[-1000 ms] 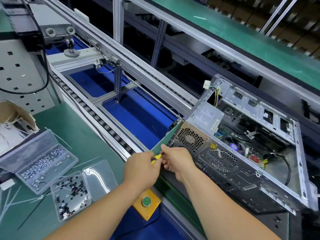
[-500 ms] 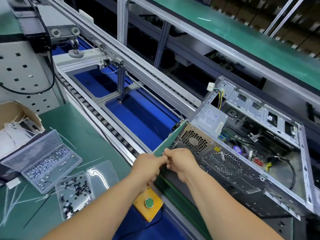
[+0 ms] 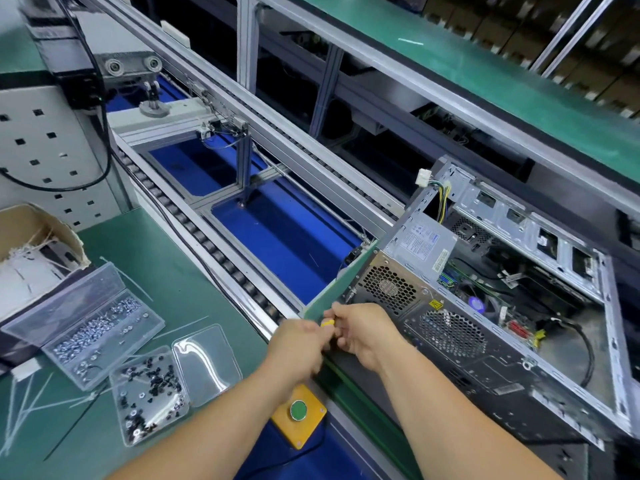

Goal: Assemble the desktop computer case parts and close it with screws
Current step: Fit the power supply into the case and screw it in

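An open desktop computer case (image 3: pixel 491 344) lies on its side at the right, its rear panel toward me, the power supply (image 3: pixel 420 242) and motherboard exposed. A thumbscrew (image 3: pixel 350 293) sticks out of the rear panel's near corner. Both hands meet just below that corner. My left hand (image 3: pixel 298 344) grips a small yellow-handled tool (image 3: pixel 327 322), only its yellow tip showing. My right hand (image 3: pixel 363 332) has its fingers curled around the same yellow piece from the other side. The tool's far end is hidden by the fingers.
On the green bench at the left stand a clear box of silver screws (image 3: pixel 93 323), a clear box of black screws (image 3: pixel 149 398) with its lid open, white cable ties (image 3: pixel 24 407) and a cardboard box (image 3: pixel 31 237). A yellow button box (image 3: pixel 298 414) sits below my hands. Conveyor rails (image 3: pixel 207 244) run behind.
Both hands stay at the case's rear corner. The yellow tip, hidden between the hands half a second ago, shows again. The view has shifted slightly.
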